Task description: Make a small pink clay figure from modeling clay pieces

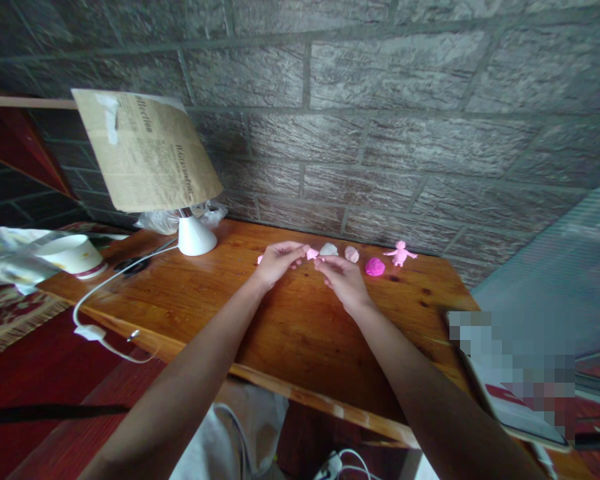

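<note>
Both my hands meet over the far part of a wooden table, near the brick wall. My left hand and my right hand pinch a small pink clay piece between their fingertips. Just behind it lie a white clay lump and a pale pink lump. A bright magenta clay ball rests right of my right hand. A little pink clay figure stands farther right. Another bit of pink clay peeks out left of my left hand.
A white lamp with a newspaper-print shade stands at the table's back left; its white cord trails over the front edge. A white cup and plastic bag sit far left. A tablet lies at the right edge.
</note>
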The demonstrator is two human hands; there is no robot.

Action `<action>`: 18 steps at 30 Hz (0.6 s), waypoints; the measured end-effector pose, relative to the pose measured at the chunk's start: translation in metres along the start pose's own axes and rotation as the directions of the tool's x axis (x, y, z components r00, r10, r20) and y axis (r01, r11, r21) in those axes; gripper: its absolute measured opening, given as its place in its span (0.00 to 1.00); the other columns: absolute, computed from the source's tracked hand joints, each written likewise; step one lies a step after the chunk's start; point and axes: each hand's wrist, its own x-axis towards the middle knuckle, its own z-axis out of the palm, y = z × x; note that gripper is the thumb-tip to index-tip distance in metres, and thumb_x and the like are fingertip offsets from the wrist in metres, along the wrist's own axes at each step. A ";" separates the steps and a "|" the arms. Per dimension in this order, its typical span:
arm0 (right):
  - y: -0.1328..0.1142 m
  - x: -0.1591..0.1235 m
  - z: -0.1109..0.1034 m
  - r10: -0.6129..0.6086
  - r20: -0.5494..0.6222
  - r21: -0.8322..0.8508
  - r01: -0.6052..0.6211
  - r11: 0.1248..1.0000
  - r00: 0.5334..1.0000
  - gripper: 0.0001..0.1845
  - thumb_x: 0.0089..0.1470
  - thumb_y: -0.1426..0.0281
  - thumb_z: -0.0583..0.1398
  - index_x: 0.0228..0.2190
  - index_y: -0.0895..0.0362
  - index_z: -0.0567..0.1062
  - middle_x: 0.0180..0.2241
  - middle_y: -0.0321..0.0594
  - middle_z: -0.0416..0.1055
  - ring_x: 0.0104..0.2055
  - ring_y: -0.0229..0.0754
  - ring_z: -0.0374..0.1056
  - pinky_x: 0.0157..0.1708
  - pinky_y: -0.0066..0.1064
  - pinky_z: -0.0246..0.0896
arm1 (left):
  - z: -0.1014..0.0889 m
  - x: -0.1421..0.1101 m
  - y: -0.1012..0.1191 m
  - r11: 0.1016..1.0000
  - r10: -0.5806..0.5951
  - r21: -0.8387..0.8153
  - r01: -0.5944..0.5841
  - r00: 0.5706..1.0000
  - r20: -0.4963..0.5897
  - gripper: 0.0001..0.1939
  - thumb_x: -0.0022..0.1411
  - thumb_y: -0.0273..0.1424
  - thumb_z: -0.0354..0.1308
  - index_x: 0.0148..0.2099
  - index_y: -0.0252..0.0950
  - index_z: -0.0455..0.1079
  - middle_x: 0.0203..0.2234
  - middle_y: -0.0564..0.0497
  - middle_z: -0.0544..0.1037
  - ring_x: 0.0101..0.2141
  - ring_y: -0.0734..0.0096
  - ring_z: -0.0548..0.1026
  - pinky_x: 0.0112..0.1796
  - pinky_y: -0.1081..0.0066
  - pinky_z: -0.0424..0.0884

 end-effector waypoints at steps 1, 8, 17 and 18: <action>0.000 0.000 0.000 0.000 -0.007 0.000 0.000 1.000 1.000 0.19 0.40 0.56 0.70 0.31 0.56 0.82 0.32 0.39 0.78 0.29 0.35 0.67 0.24 0.24 0.60 | 0.000 0.000 0.000 1.000 -0.002 0.001 0.002 1.000 0.002 0.20 0.49 0.46 0.71 0.36 0.34 0.81 0.26 0.49 0.79 0.26 0.76 0.69 0.28 0.73 0.64; 0.002 0.000 0.000 0.005 -0.010 -0.006 -0.005 1.000 1.000 0.20 0.40 0.55 0.70 0.33 0.55 0.82 0.33 0.39 0.78 0.28 0.35 0.67 0.23 0.25 0.60 | 0.000 0.001 -0.002 0.999 -0.027 -0.039 0.027 1.000 -0.003 0.21 0.47 0.45 0.72 0.36 0.34 0.81 0.29 0.48 0.80 0.26 0.76 0.70 0.29 0.72 0.64; 0.001 0.000 0.000 0.021 -0.011 0.013 -0.021 1.000 1.000 0.19 0.39 0.56 0.71 0.32 0.55 0.82 0.33 0.39 0.78 0.28 0.34 0.66 0.24 0.25 0.62 | 0.000 0.001 -0.002 0.999 -0.015 -0.034 0.015 1.000 0.007 0.20 0.47 0.45 0.72 0.35 0.34 0.81 0.28 0.49 0.79 0.25 0.77 0.68 0.29 0.72 0.64; 0.001 0.000 0.000 0.019 -0.014 0.010 -0.018 1.000 1.000 0.19 0.39 0.56 0.71 0.32 0.55 0.82 0.33 0.39 0.78 0.28 0.34 0.67 0.24 0.25 0.62 | 0.000 0.001 -0.002 0.999 -0.017 -0.036 0.017 1.000 0.005 0.20 0.47 0.45 0.72 0.35 0.34 0.81 0.28 0.49 0.79 0.25 0.77 0.68 0.29 0.72 0.64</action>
